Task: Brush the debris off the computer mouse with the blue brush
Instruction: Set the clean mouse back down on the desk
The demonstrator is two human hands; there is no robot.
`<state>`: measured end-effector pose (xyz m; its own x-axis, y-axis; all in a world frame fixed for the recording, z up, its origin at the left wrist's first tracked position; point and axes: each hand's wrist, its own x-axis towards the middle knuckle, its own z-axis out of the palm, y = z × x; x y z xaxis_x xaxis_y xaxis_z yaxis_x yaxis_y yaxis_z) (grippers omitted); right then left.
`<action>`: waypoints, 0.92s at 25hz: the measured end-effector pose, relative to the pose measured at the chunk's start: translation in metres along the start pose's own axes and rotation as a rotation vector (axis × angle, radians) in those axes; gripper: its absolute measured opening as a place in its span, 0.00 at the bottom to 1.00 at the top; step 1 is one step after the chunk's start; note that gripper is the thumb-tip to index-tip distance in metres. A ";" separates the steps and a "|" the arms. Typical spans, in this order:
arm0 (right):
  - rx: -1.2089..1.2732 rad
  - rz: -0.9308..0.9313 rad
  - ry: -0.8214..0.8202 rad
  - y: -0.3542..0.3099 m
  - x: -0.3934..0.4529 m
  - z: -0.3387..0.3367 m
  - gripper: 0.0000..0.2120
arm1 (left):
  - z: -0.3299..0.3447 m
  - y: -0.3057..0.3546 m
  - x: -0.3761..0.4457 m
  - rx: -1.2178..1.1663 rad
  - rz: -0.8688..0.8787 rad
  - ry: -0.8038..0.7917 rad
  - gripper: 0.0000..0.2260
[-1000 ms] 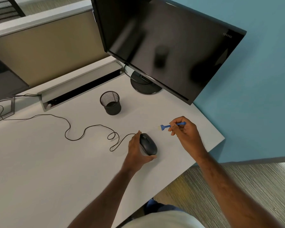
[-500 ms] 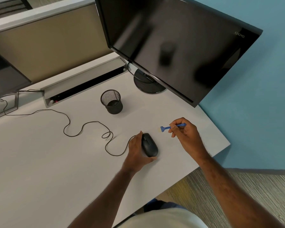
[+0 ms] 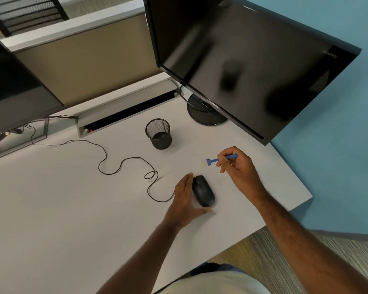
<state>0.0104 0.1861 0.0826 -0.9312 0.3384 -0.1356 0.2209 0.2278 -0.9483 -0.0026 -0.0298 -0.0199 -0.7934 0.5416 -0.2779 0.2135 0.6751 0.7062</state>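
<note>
A black wired computer mouse [image 3: 203, 190] lies on the white desk [image 3: 62, 209]. My left hand [image 3: 186, 201] rests against its left side with straight fingers, the thumb reaching along its near end. My right hand [image 3: 238, 168] pinches the thin handle of the small blue brush [image 3: 212, 160] between thumb and fingertips. The brush's pale bristles point left and hover above the desk, beyond and to the right of the mouse, without touching it. I cannot make out any debris on the mouse.
A black mesh cup [image 3: 158, 133] stands behind the mouse. The mouse cable [image 3: 123, 162] loops leftward across the desk. A large dark monitor [image 3: 253, 66] overhangs the back right, and a second monitor [image 3: 15, 98] sits at the left. The desk edge [image 3: 289, 211] runs close on the right.
My head has shifted, so the whole scene sits a little differently in view. Both hands keep nearly the same places by the mouse; the brush stays raised off it.
</note>
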 end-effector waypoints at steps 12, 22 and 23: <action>-0.003 -0.180 -0.037 -0.039 0.060 0.075 0.02 | -0.079 -0.050 -0.032 0.053 -0.017 0.519 0.28; -0.315 -0.231 0.031 -0.050 0.144 0.137 0.07 | -0.141 -0.137 -0.085 0.133 -0.233 0.628 0.25; -0.337 -0.224 0.029 -0.049 0.150 0.142 0.07 | -0.143 -0.146 -0.090 0.144 -0.240 0.621 0.25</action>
<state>-0.1814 0.0954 0.0683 -0.9595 0.2711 0.0767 0.1005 0.5837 -0.8057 -0.0437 -0.2489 -0.0049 -0.9992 0.0096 0.0393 0.0302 0.8239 0.5660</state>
